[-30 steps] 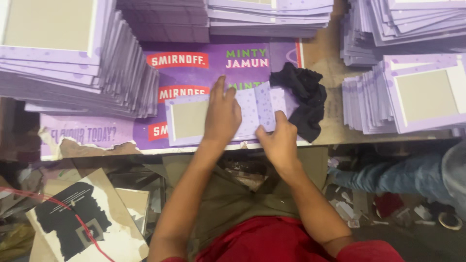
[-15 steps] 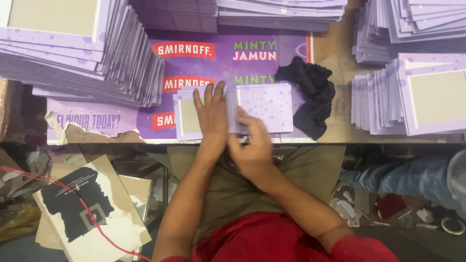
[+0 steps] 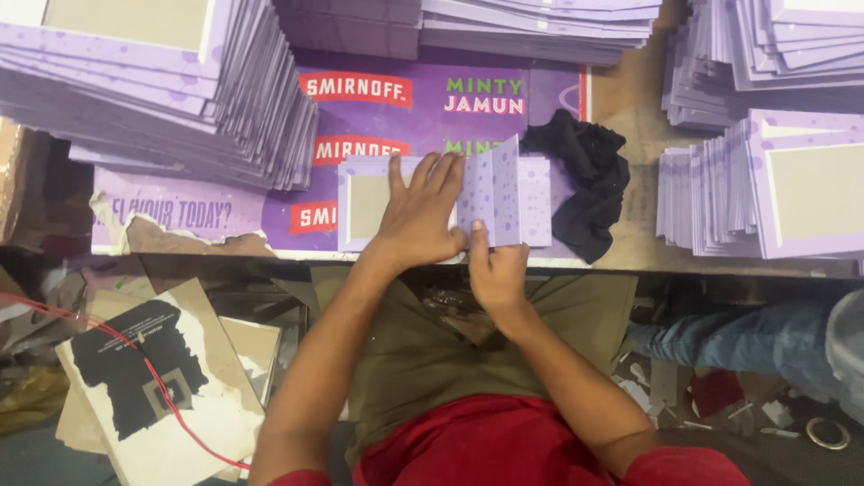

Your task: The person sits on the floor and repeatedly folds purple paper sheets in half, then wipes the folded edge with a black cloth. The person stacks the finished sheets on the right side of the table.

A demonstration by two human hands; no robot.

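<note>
Since half a second ago the right hand (image 3: 498, 273) has drawn back to the near edge of the table (image 3: 630, 135), and a flap of the purple card (image 3: 504, 193) now stands up in a fold. The left hand (image 3: 423, 211) lies flat, fingers spread, pressing the card's left part onto the purple printed sheet (image 3: 378, 117). The right hand pinches the card's lower edge at the crease. The step in hand looks like folding; pressing the raised flap flat likely wants a firm sweep along the crease. A black cloth (image 3: 580, 175) lies just right, with stacks of purple cards (image 3: 180, 99) around.
</note>
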